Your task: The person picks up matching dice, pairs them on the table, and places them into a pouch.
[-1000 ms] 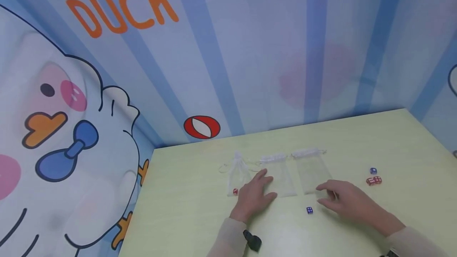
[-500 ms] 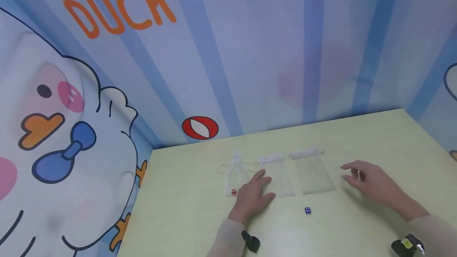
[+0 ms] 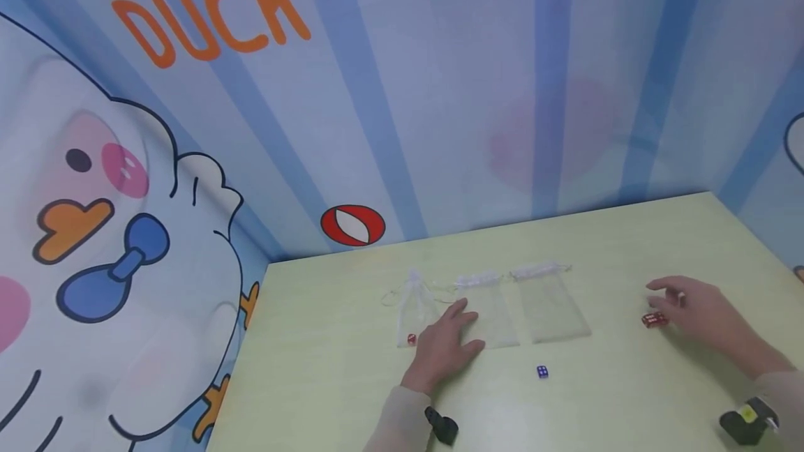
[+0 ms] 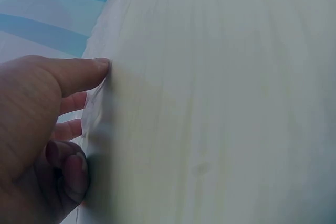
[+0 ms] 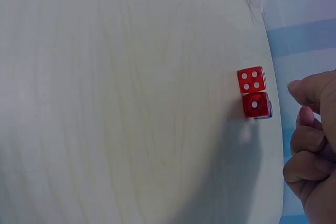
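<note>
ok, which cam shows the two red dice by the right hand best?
Right wrist: the two red dice are large and uncovered, a four and a one readable facing the camera. Head shows them small, close against the right hand, pips hard to read. Left wrist doesn't show them.

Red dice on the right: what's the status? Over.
Left hand over middle bag. Right hand near red dice, not gripping. Dice on table. Right wrist view: blue die mostly hidden behind them.

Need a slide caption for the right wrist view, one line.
Right hand near a red die showing four, a red die showing one, and a mostly hidden blue die.
</note>
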{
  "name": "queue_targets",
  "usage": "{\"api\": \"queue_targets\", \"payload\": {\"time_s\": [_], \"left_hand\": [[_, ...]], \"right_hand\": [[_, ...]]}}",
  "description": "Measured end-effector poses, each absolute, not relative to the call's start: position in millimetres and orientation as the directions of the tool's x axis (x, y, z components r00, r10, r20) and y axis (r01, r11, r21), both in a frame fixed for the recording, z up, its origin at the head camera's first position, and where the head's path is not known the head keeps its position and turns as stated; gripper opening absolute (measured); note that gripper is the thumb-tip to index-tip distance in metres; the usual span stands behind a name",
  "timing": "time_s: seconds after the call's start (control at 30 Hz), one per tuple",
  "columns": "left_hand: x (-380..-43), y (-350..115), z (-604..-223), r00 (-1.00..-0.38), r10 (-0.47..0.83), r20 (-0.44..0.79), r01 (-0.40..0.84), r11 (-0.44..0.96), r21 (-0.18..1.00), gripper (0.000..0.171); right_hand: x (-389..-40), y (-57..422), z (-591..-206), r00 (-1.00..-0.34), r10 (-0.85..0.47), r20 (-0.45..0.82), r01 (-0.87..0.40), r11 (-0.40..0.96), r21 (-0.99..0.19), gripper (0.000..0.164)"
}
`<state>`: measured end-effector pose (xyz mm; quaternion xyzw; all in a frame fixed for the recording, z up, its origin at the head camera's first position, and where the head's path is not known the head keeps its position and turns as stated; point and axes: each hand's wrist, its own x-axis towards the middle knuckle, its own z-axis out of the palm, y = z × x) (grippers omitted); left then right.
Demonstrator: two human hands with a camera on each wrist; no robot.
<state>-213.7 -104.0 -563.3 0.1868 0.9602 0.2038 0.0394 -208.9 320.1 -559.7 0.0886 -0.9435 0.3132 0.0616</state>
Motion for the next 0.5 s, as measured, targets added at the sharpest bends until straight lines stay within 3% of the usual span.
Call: {"api": "queue_targets", "payload": {"time_s": [0.27,0.5], "left_hand": [[-214.4,-103.4,-563.4,-0.928,0.373,-0.001,0.342,0.852,0.398,0.049],[-214.0,-103.8,-562.7,-0.929,0.369,-0.002,0.338,0.853,0.399,0.049]], "right_hand": [[-213.2,335.2,-559.3,-0.99,-0.136,0.045,-0.136,0.786,-0.603,0.036],[-214.4,335.9,-559.8,-0.985,-0.155,0.073,-0.169,0.797,-0.58,0.035]]}}
